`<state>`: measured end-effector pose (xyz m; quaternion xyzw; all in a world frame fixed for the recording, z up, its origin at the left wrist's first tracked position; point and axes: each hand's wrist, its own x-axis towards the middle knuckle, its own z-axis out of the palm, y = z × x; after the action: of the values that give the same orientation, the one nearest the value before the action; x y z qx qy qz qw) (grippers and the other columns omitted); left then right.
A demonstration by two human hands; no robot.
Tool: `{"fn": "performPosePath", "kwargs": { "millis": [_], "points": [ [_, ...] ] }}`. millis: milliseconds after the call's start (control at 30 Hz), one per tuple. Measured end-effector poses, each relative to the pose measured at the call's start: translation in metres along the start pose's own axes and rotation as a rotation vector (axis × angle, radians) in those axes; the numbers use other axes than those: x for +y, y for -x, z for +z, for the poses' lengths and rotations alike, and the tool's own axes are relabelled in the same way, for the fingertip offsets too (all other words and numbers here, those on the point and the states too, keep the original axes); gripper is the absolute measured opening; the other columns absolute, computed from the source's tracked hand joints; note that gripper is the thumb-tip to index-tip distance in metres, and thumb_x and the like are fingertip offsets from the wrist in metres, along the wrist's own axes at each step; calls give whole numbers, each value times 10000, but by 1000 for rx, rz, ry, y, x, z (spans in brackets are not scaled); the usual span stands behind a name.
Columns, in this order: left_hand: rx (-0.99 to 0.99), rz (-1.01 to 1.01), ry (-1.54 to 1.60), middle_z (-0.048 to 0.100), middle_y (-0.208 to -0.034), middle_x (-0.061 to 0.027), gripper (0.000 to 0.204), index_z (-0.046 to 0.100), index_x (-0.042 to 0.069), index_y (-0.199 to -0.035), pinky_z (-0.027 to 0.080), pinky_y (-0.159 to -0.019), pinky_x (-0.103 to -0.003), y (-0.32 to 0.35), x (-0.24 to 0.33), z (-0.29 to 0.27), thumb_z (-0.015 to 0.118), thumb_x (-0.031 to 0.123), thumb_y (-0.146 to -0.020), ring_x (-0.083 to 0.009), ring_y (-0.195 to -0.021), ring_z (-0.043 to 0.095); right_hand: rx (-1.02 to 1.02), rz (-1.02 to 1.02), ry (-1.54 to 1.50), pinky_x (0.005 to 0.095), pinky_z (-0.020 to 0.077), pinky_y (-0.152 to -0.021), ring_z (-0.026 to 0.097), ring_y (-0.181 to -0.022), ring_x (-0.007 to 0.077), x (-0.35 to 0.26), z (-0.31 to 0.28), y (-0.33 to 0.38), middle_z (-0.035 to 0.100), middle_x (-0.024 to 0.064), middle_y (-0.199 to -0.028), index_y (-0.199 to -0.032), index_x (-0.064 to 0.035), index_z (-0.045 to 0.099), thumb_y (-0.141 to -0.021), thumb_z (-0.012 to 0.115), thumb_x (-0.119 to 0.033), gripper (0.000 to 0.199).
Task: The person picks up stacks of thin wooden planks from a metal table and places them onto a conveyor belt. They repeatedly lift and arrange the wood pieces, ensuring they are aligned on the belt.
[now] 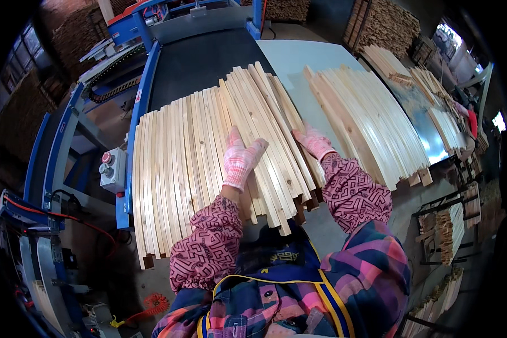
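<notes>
My left hand (pixel 243 159), in a pink and white glove, lies on top of a layer of pale wooden strips (pixel 177 163). Its thumb is spread from the fingers and nothing is in its grasp. At the right side of a raised group of strips (pixel 265 135), my right hand (pixel 315 142) rests against the outer edge, fingers stretched forward and partly hidden. The strips lie side by side, pointing away from me, on a dark conveyor belt (pixel 203 59). Their near ends are uneven and overhang toward me.
A second batch of strips (pixel 372 121) lies on a pale table (pixel 298 53) to the right. A control box with a red button (pixel 112 169) is fixed to the blue machine frame (pixel 146 84) at left. More stacked wood (pixel 386 28) stands behind; a coiled red hose (pixel 155 304) hangs low left.
</notes>
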<state>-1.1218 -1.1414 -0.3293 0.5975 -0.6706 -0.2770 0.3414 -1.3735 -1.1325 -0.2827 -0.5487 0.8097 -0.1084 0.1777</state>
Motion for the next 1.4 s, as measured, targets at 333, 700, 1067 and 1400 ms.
{"fn": "performPosePath", "kwargs": {
  "millis": [333,700,1067,1400],
  "points": [
    [-123,-210,1071,429,-1397,-175,798,257,55,-1544,496,-1012,-396,-19,-37,22,709,128,-890,-295,-1188,536,267,-479,207,412,475,-1002,558,-1233,296,-18,29,-5,624,83,-1281,-1436,-207,488,-968,433,-202,471],
    [-182,-304,1393,499,-1290,-213,853,196,340,-1596,531,-976,-383,-15,-15,2,556,-94,-956,-321,-1146,570,86,-339,232,401,525,-933,648,-1130,274,-42,-6,-34,701,67,-1177,-1169,-160,710,-983,483,-313,331],
    [-136,-214,1083,374,-1455,-270,904,66,208,-1617,459,-1056,-411,-4,13,-15,624,20,-931,-342,-1295,488,-253,-302,-590,410,459,-1013,623,-1155,349,-1,-10,7,698,163,-1182,-1148,-118,735,-895,573,-666,625],
    [-221,-152,-532,124,-1634,-262,1179,131,127,-1602,304,-1170,-533,-40,148,-23,704,703,-748,-476,-1483,191,-63,-2,-20,424,538,-877,695,-955,353,13,-99,-9,722,173,-1008,-1088,-78,723,-917,566,-432,423]
  ]
}}
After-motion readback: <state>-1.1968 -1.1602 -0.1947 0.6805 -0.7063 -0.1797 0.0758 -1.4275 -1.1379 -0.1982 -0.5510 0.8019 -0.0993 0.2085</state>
